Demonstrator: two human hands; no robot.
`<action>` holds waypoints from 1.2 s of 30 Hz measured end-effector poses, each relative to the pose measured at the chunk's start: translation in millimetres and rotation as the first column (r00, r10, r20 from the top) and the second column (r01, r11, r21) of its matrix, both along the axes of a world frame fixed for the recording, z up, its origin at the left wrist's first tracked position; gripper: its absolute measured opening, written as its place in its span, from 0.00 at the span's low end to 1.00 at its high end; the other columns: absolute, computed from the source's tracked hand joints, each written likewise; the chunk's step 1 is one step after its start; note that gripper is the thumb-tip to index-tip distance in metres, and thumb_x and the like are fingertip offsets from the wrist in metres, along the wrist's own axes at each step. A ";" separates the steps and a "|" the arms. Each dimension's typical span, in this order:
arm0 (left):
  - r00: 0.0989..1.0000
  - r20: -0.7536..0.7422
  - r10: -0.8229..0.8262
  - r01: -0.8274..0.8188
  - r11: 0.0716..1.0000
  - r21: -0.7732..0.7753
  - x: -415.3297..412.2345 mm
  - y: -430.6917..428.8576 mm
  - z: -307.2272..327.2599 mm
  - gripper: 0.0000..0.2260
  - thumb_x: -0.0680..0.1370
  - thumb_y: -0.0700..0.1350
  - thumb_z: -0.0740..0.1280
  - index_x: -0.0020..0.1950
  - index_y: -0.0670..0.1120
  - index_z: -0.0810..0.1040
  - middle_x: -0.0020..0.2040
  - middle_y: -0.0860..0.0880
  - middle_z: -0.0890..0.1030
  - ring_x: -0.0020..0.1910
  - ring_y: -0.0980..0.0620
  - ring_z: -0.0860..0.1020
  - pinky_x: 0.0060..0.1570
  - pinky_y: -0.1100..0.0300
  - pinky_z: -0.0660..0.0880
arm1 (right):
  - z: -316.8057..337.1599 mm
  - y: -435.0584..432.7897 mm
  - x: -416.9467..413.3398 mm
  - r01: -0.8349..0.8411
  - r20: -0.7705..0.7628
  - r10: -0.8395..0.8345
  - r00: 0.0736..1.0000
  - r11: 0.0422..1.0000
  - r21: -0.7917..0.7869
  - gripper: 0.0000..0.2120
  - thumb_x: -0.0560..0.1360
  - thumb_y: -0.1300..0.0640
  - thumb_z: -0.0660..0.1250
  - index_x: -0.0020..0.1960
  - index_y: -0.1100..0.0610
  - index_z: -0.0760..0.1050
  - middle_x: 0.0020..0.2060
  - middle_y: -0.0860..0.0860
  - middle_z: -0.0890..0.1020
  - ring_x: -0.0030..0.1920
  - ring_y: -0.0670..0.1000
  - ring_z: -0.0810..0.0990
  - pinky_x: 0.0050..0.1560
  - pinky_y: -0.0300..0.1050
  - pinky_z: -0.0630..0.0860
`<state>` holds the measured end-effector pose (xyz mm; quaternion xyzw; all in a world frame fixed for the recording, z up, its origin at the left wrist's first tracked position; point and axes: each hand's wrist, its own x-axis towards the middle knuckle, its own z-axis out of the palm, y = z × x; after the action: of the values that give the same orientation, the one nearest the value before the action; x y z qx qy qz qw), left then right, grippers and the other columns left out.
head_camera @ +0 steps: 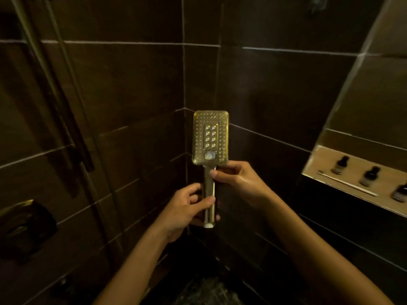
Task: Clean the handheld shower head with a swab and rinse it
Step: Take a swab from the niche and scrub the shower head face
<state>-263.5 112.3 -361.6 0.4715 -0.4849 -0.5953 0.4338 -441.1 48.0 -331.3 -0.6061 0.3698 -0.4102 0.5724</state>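
Observation:
A gold rectangular handheld shower head [210,137] stands upright in front of me, its nozzle face turned toward the camera. My left hand [189,208] grips the lower part of its handle [209,194], thumb across the front. My right hand [237,179] pinches the top of the handle just under the head. No hose shows at the handle's white lower end. A long thin white swab [345,183] lies on the wall niche shelf to the right, apart from both hands.
Dark tiled walls meet in a corner behind the shower head. The lit niche shelf [319,159] at right holds three small dark bottles [370,176]. A shower rail and pipe [66,102] run down the left wall above a dark valve plate [24,227]. The floor below looks wet.

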 end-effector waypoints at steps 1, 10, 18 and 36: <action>1.000 -0.010 -0.017 0.017 1.000 0.008 -11.2 0.8 -5.4 0.13 0.78 0.41 0.70 0.62 0.49 0.77 0.54 0.41 0.86 0.46 0.39 0.86 0.45 0.45 0.83 | -1.5 2.4 -16.2 -0.022 -0.038 0.022 0.999 1.000 0.005 0.13 0.77 0.67 0.69 0.61 0.66 0.80 0.54 0.58 0.86 0.53 0.51 0.86 0.55 0.43 0.82; 0.991 -0.013 -0.133 0.133 0.991 0.031 -128.0 -7.5 -36.6 0.15 0.78 0.39 0.69 0.64 0.43 0.74 0.58 0.44 0.85 0.49 0.35 0.86 0.52 0.33 0.79 | -44.2 -62.7 -219.6 0.277 -0.669 -0.414 0.617 0.910 -0.308 0.23 0.79 0.60 0.69 0.73 0.57 0.72 0.68 0.54 0.80 0.67 0.52 0.78 0.67 0.48 0.75; 0.984 -0.092 -0.151 0.156 0.987 0.042 -223.6 -26.5 -52.9 0.22 0.76 0.38 0.71 0.67 0.51 0.72 0.59 0.44 0.84 0.50 0.33 0.85 0.47 0.40 0.82 | -90.7 -113.9 -389.6 0.301 -0.877 -0.447 0.177 0.873 -0.384 0.11 0.79 0.60 0.67 0.61 0.56 0.78 0.53 0.59 0.84 0.56 0.61 0.83 0.56 0.56 0.80; 0.979 -0.202 0.018 0.003 0.994 0.105 -262.6 -33.4 -81.6 0.11 0.78 0.30 0.65 0.56 0.42 0.70 0.46 0.40 0.78 0.35 0.44 0.81 0.34 0.54 0.81 | -59.3 -45.4 -347.3 0.344 -0.581 -0.549 0.601 0.834 -0.432 0.11 0.85 0.52 0.56 0.62 0.54 0.74 0.42 0.51 0.82 0.40 0.50 0.81 0.43 0.52 0.80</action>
<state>-526.0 78.9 -443.2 0.4324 -0.4046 -0.6632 0.4578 -788.4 2.6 -390.6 -0.6730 0.6337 -0.3354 0.1819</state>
